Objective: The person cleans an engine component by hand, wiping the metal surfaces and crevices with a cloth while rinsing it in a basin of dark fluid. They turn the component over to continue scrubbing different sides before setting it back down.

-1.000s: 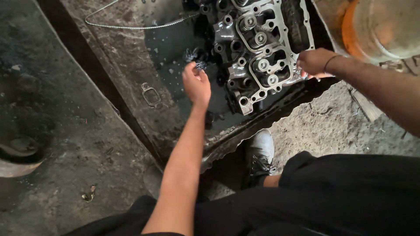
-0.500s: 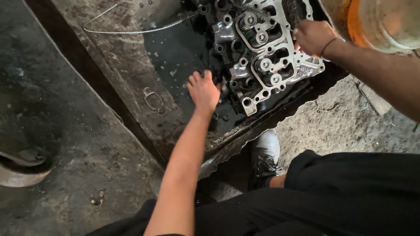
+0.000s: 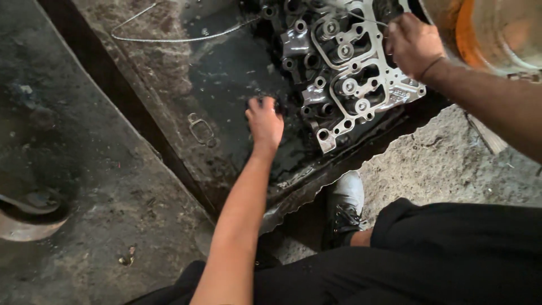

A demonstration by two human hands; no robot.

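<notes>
fingers (image 3: 257, 106) of the left hand (image 3: 265, 125) are curled down and pressed into the black oily liquid in the metal tray (image 3: 169, 85), just beside the near left edge of the cylinder head (image 3: 344, 73); whether they pinch anything under the oil i cannot tell, as the tips are dark and partly hidden. the left forearm runs down from the hand toward the bottom of the view, over the wavy near rim of the tray

the right hand (image 3: 415, 45) is at the far right side of the cylinder head, its fingers bent and closed on the upper right edge of the casting, with a dark band on the wrist. a thin wire (image 3: 361, 16) shows just left of this hand, but whether the fingers grip it cannot be told

the cylinder head lies in the tray, tilted across the view, wet and shiny, with round valve springs and bolt holes on top. a pale metal gasket (image 3: 372, 68) lies on top of it, following its outline

a small loop-shaped gasket (image 3: 201, 129) lies in the tray left of the left hand, apart from it. a long bent wire (image 3: 169, 38) lies across the far part of the tray. an orange-rimmed drum (image 3: 491, 34) stands at the top right. a grey shoe (image 3: 344, 206) sits below the tray rim, on gritty ground, next to black trousers (image 3: 440, 254)
</notes>
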